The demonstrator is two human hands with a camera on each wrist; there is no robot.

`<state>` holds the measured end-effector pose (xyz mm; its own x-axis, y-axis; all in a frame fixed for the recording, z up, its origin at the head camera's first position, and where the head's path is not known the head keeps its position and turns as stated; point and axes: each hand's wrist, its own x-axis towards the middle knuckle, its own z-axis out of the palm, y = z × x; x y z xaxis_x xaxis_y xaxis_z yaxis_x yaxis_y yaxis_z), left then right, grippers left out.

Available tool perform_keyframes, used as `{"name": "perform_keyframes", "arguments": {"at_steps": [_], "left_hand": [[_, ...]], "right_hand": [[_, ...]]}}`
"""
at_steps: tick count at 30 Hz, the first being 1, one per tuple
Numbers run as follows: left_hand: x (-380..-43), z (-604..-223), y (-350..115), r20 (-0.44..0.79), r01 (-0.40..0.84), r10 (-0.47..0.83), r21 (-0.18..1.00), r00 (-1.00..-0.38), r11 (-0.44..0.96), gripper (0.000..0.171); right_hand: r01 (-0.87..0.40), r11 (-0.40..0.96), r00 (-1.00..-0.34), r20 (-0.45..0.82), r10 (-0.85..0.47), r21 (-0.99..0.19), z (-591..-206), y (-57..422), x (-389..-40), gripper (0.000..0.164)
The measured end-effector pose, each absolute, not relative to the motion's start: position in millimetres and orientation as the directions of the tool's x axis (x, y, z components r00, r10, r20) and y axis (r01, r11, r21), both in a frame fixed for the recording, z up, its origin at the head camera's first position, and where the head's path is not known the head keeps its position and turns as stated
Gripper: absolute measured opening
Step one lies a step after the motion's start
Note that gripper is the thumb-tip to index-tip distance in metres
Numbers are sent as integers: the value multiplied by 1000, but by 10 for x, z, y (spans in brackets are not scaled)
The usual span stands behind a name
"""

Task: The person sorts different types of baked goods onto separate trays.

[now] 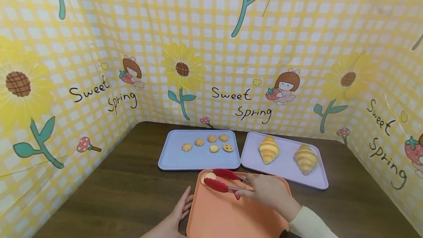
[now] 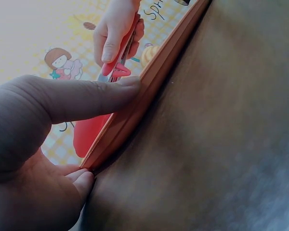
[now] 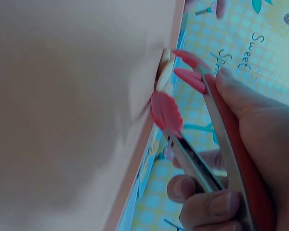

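Observation:
My right hand (image 1: 269, 191) grips red-tipped metal tongs (image 1: 216, 185) over the orange tray (image 1: 231, 216). The two tong heads stand apart, seen also in the right wrist view, where the fingers wrap round the handles. Pale round cookies (image 1: 209, 175) lie by the tong tips in the tray's far left corner; how many there are is hard to tell. At the tray's left side is my left hand (image 1: 180, 208), its fingers extended against the edge. In the left wrist view the thumb (image 2: 94, 98) reaches straight across the rim and fingertips touch the tray's outer wall.
Behind the orange tray stands a blue tray (image 1: 178, 161) with several small cookies. Beside it, to the right, a lilac tray (image 1: 284, 172) bears two croissant-shaped breads, one (image 1: 269, 150) left and one (image 1: 305, 159) right. A yellow checked cloth (image 1: 205, 28) encloses the dark wooden table (image 1: 115, 194).

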<state>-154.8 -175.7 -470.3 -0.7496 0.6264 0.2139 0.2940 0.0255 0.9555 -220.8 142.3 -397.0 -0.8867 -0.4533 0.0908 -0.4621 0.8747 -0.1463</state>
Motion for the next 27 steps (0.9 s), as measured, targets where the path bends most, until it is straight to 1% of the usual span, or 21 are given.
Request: {"name": "perform_keyframes", "arguments": {"at_steps": [4, 6, 9, 18, 27], "left_hand": [[-1543, -4683, -1759, 198, 292, 623, 955, -757, 51, 124], [-1541, -4661, -1761, 165, 263, 618, 962, -769, 70, 125], [-1538, -4644, -1757, 138, 234, 618, 969, -774, 76, 125], [-1541, -4701, -1752, 182, 262, 624, 964, -760, 38, 125], [-1538, -4680, -1752, 175, 262, 624, 964, -762, 49, 124]], "right_hand": [[-445, 879, -895, 118, -430, -171, -4010, 1342, -2136, 54], [-441, 870, -897, 120, -425, -220, -4019, 1305, -2110, 51], [-431, 868, -902, 126, -412, -247, -4031, 1271, -2083, 48], [-418, 881, -908, 132, -397, -220, -4065, 1261, -2073, 46], [-441, 869, -897, 136, -420, -226, -4032, 1295, -2074, 46]]}}
